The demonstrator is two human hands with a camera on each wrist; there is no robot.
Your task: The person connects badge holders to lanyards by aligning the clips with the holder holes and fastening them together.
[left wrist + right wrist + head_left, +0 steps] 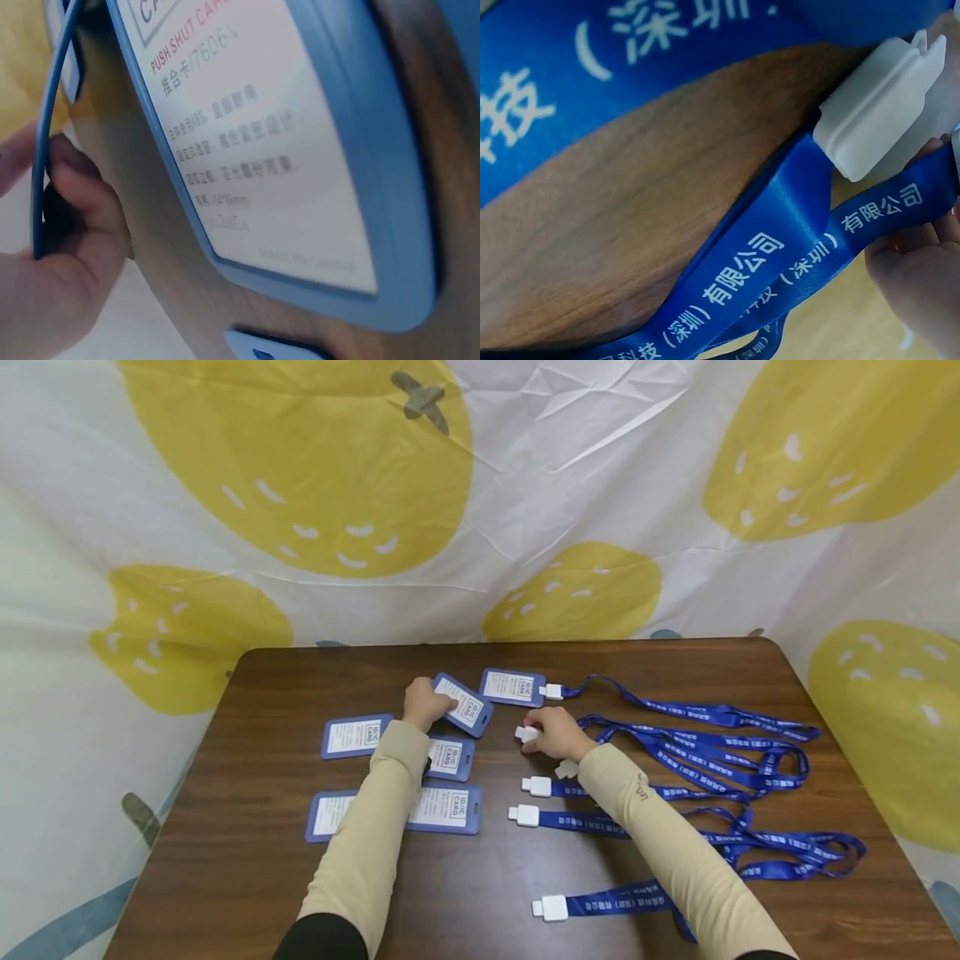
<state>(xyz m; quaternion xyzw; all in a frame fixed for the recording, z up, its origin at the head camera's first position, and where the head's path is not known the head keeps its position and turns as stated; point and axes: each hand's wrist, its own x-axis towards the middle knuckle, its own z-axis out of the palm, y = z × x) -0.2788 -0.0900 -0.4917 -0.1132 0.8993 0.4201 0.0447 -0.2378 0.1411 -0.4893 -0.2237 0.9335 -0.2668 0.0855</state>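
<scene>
Badge [469, 711] is gripped at its left end by the left hand [424, 703], thumb [448, 702] laid on its face, and is held aslant over the table [258, 743], near another badge [510, 686]. A blue lanyard's [881, 206] white clip [527, 734] is pinched by the right hand [558, 733]. Both forearms [367, 852] are stretched forward and angled inward.

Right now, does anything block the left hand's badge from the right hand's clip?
Nothing visible stands between the badge in the left hand and the clip in the right hand. A clipped badge lies just beyond the gap, not in it.
</scene>
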